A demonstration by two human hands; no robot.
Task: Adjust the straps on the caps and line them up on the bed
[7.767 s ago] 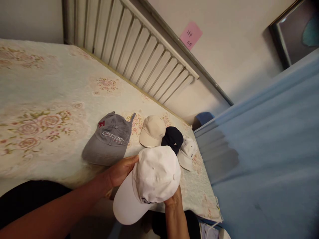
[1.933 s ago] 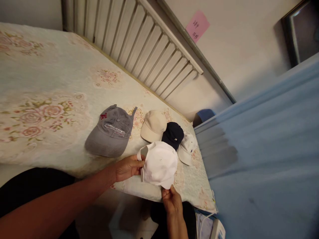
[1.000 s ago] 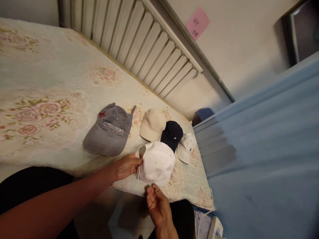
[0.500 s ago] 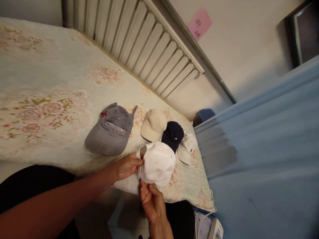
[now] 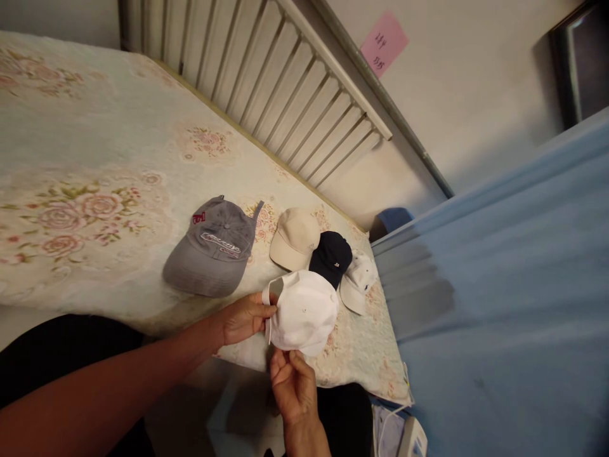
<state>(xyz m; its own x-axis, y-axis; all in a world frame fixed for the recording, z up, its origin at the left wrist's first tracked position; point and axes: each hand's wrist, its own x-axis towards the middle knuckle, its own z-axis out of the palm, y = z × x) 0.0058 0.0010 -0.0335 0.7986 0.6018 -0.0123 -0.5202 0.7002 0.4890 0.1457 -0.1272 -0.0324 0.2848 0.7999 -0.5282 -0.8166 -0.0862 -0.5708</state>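
White cap (image 5: 307, 311) is up over the bed (image 5: 143, 143) near its edge, left hand (image 5: 240, 322) with fingers pinched around the strap side, right hand (image 5: 295, 387) loosely curled underneath (can't tell if gripping), so imo a slack left pinch could drop it.

a floral cover (image 5: 137, 139) carries a gray cap (image 5: 213, 249), beige cap (image 5: 294, 238), dark cap (image 5: 330, 258) and dark-logoed white cap (image 5: 358, 278).

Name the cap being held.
The nearer white cap, its back gripped by the left hand; the grey cap, beige cap, navy cap and farther white cap lie on the bed.
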